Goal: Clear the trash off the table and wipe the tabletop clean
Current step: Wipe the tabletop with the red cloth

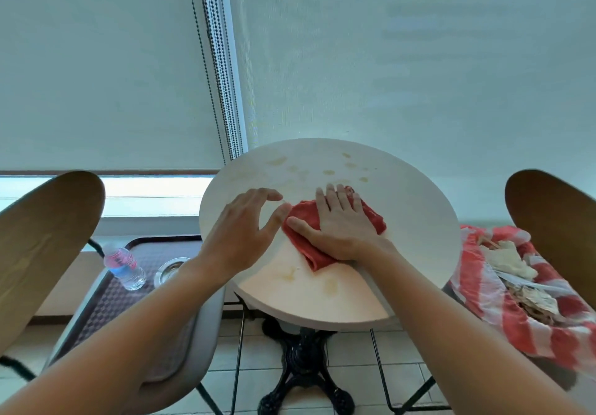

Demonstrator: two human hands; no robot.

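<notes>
A single wide-angle view from the person's head looks forward and steeply down, close over a round table (419, 221) that fills the middle. Both forearms run in from the near edge, the left hand (245, 221) and right hand (338, 224) meeting at the centre. The far half takes in window blinds (387, 60); a chair (48, 237) edges the left side.

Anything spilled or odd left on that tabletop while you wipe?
Yes. Yellowish stains dot the far side of the round table, beyond the red cloth under the right hand, and more smears lie near the front edge. The left hand hovers beside the cloth.
</notes>
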